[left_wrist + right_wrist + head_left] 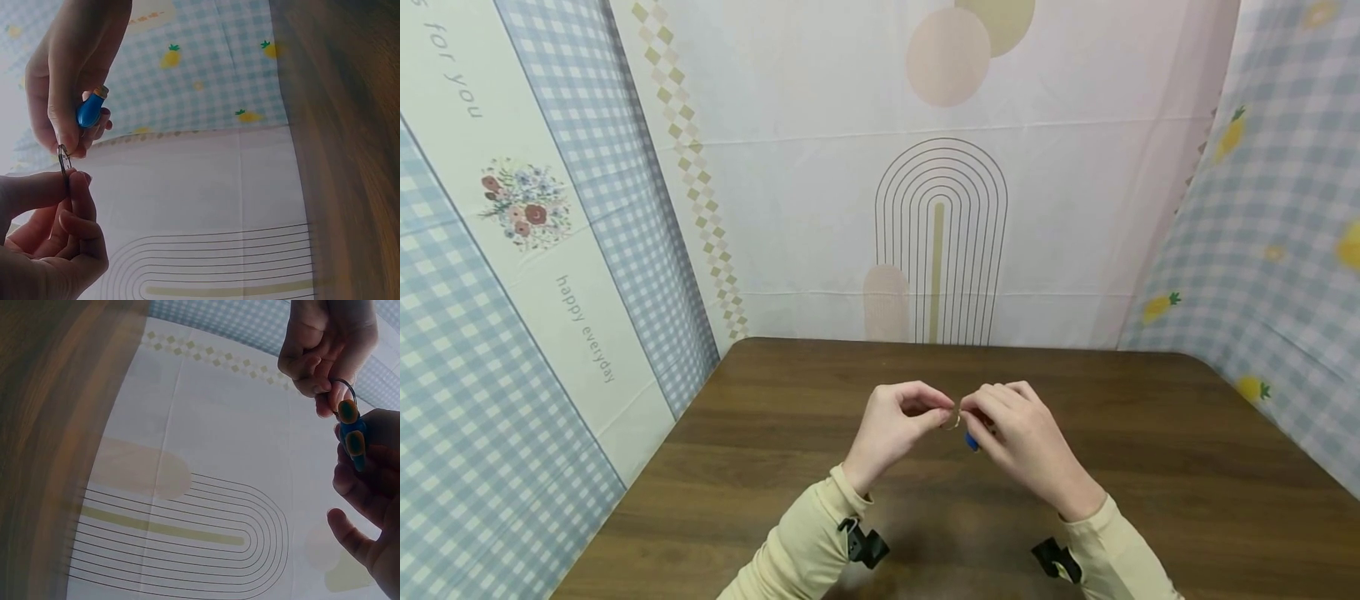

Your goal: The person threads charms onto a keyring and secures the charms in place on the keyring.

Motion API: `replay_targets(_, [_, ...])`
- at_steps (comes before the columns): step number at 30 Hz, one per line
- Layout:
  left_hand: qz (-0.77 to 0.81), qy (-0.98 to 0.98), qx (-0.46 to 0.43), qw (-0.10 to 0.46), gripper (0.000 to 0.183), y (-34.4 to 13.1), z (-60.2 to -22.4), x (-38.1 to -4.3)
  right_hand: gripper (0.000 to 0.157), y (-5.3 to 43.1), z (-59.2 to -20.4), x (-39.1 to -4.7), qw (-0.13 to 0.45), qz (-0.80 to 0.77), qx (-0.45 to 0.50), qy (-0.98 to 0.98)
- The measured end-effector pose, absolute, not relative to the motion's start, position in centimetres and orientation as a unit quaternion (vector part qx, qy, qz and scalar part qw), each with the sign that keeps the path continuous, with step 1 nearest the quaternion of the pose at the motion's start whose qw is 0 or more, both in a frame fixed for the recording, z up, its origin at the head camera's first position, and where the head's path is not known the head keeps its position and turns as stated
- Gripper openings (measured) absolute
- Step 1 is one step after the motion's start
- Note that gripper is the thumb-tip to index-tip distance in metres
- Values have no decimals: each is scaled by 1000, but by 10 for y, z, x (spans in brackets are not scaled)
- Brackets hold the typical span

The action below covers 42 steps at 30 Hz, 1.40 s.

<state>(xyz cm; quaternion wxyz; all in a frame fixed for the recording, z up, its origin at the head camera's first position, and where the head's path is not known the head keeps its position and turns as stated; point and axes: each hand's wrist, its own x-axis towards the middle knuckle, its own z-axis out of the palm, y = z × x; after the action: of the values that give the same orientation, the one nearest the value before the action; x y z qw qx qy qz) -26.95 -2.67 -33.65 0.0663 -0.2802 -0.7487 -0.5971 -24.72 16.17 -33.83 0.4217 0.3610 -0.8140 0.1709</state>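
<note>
Over the table, a thin metal key ring (956, 423) is stretched between both hands. My left hand (895, 429) pinches one side of it with thumb and forefinger, the other fingers curled in. Opposite, my right hand (1022, 437) pinches the other side. A small blue charm (90, 114) hangs beneath the right hand's fingers; the right wrist view shows orange-and-green rounded ends on this charm (347, 412). In that view the ring (347, 385) curves from the left fingertips toward the charm. Fingertips cover part of the ring, so I cannot tell whether its coil is spread.
A dark brown wooden table (760, 483) lies beneath the hands. Behind it hangs a pale printed cloth (805, 217); blue checked cloths (625, 183) line the sides. Black camera mounts (867, 546) sit on both sleeved wrists.
</note>
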Motion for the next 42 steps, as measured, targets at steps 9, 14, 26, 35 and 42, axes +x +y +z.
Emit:
replay_targets(9, [-589,-753,-282,83,7,-29,-338,-272,8,160,-338,-246,426,172,379,-803])
replay_targets(14, [-581,-756,-288,87,6,-29,-337,-271,9,159,-337,-245,432,167,369,-806])
replay_targets(26, [-588,-752,-286,87,6,-32,-339,-271,17,157,-338,-243,420,167,374,-810])
replay_targets(35, [-587,-752,-288,84,6,-32,-337,-269,19,154,-337,-243,449,162,379,-793])
replay_targets(42, [-583,-755,-288,83,6,-34,-337,-268,10,155,-338,-242,443,162,377,-797])
